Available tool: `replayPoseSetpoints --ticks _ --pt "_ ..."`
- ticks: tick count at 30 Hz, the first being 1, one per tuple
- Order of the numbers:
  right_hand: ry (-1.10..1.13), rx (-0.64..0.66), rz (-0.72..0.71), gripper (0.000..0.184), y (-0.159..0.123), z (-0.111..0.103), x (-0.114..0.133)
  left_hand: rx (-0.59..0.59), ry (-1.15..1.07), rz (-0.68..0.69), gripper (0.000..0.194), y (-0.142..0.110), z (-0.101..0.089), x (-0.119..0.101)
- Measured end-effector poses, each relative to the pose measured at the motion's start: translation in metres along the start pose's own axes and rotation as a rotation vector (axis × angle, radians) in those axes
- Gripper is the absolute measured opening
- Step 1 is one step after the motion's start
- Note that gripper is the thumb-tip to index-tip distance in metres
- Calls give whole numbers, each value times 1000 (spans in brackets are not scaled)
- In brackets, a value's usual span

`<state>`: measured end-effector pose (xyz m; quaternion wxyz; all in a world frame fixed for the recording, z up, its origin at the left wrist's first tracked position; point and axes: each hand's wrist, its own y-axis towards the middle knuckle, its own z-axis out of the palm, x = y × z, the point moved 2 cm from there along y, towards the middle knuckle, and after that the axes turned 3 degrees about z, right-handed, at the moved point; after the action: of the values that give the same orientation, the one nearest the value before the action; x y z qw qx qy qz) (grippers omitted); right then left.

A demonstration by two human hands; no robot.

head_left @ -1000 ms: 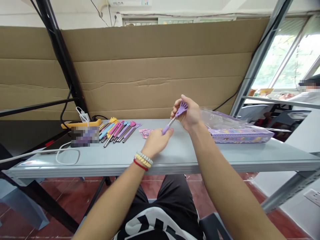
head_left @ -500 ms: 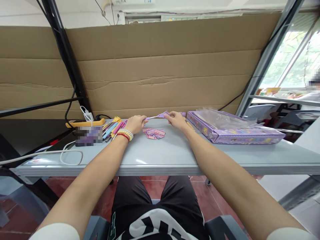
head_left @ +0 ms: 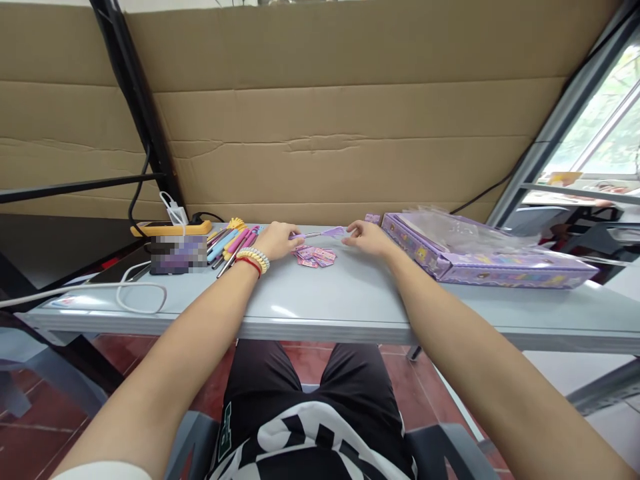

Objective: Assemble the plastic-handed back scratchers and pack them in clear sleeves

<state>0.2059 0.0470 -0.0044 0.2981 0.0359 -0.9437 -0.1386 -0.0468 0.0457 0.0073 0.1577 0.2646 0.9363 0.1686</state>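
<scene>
My left hand [head_left: 277, 241], with beaded and red bracelets at the wrist, is closed at the left end of what look like purple scissors [head_left: 334, 232]. Their silver middle part shows, and the purple handle end points right. My right hand [head_left: 369, 238] sits just beyond that handle end, fingers loosely curved and apart, apparently holding nothing. Below the scissors lies a small pile of pink and purple patterned pieces [head_left: 316, 256], close to my left fingertips.
Colourful pens [head_left: 231, 243] lie left of my left hand, near a yellow-edged item [head_left: 173, 229] and a white cable [head_left: 143, 310]. On the right is a purple box [head_left: 493, 267] with clear plastic [head_left: 450, 230] on top. A cardboard panel [head_left: 325, 173] stands behind the table.
My right hand has let go of the scissors' handle and shifted slightly right. My left hand stays at their other end. The camera view has tilted downward.
</scene>
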Motion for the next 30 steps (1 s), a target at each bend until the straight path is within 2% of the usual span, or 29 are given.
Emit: replayPoseSetpoints --ticks 2,5,7,11,14,17,21,30 --pt "22 24 -83 42 -3 3 8 4 -11 28 37 0 0 -2" --pt "-45 40 -181 24 -8 6 18 8 -38 67 36 -1 1 -4" --pt "-62 11 -206 19 -9 6 22 1 -53 87 36 -1 1 -5" --pt "68 -50 -175 17 -7 3 23 -49 -43 46 39 -1 0 -5" --pt "140 -119 -150 16 -4 1 20 -55 -3 -14 51 -1 -1 -4" --pt "150 -148 -136 15 -3 -1 17 -16 15 33 55 0 0 -6" --pt "79 -129 -87 18 -2 0 17 43 -8 115 51 0 4 -10" --pt "-11 19 -47 18 -1 5 13 125 16 117 50 -1 8 -10"
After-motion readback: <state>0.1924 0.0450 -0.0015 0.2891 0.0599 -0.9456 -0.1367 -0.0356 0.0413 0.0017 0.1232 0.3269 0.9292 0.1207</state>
